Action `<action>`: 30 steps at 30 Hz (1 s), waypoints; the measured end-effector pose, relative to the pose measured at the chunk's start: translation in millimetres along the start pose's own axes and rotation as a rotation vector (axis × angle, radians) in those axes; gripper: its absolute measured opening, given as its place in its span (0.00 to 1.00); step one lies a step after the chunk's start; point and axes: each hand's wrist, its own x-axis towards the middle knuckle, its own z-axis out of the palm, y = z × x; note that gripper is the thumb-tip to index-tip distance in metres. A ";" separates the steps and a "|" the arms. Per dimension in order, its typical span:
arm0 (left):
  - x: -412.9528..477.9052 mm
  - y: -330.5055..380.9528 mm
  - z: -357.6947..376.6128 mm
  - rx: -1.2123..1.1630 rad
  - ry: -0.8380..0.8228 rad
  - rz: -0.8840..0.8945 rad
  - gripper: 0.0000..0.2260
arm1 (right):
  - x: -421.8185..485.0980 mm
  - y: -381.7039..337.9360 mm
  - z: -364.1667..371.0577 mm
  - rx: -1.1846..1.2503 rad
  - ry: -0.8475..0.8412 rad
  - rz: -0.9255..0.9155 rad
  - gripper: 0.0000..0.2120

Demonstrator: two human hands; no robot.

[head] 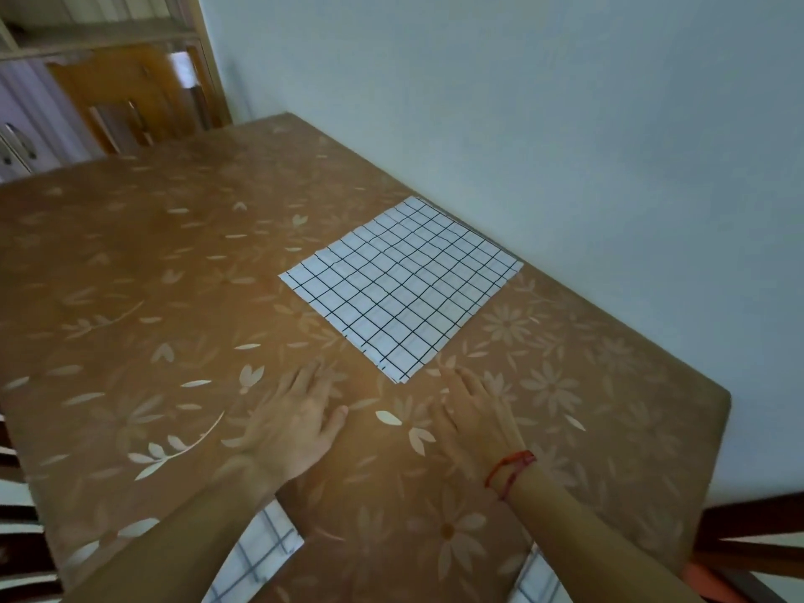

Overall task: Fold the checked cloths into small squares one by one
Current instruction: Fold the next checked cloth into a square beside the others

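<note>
Floral table [130, 263] bears checked cloth [402, 282] (flat); hands beside it.

A lower checked cloth [256, 559] is mostly hidden and cut off.

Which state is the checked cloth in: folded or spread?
The checked cloth lies flat, layered: stacked edges show at its near corner. Folded or several cloths: cannot tell.

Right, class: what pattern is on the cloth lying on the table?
The cloth is white with a thin black grid; head view.
</note>
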 end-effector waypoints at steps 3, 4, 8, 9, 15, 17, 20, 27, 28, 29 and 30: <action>27.2 0.9 15.3 -0.009 -0.071 0.001 0.24 | 19.1 2.4 16.0 -0.010 0.089 -0.030 0.21; 34.7 -0.3 23.7 -0.012 -0.076 0.007 0.24 | 25.0 4.6 23.5 -0.011 0.094 -0.041 0.22; 60.5 0.2 42.5 0.023 -0.106 0.014 0.26 | 43.1 9.1 41.7 -0.002 0.073 -0.062 0.22; 65.0 1.7 46.0 0.024 -0.102 0.019 0.26 | 44.2 10.2 46.1 -0.016 0.070 -0.066 0.21; 66.0 13.2 49.4 0.052 -0.026 0.041 0.28 | 45.0 9.3 54.7 -0.045 0.020 -0.073 0.23; 58.2 13.8 45.7 0.042 -0.027 0.021 0.28 | 41.1 6.4 52.2 -0.044 0.020 -0.077 0.23; 42.1 14.3 35.2 0.061 0.023 0.010 0.26 | 31.0 -0.8 43.2 -0.018 0.026 -0.076 0.26; -18.9 23.8 -15.0 0.067 0.090 -0.019 0.28 | -14.7 -26.1 -5.0 -0.115 0.078 -0.098 0.26; -28.6 26.4 -24.9 0.065 0.111 -0.018 0.28 | -23.1 -29.4 -12.7 -0.112 0.076 -0.102 0.27; -39.8 30.3 -35.5 0.046 0.135 -0.021 0.27 | -33.1 -33.6 -20.7 -0.108 0.065 -0.095 0.27; -51.2 32.8 -43.2 0.033 0.167 -0.013 0.27 | -41.8 -34.5 -26.2 -0.108 0.073 -0.095 0.28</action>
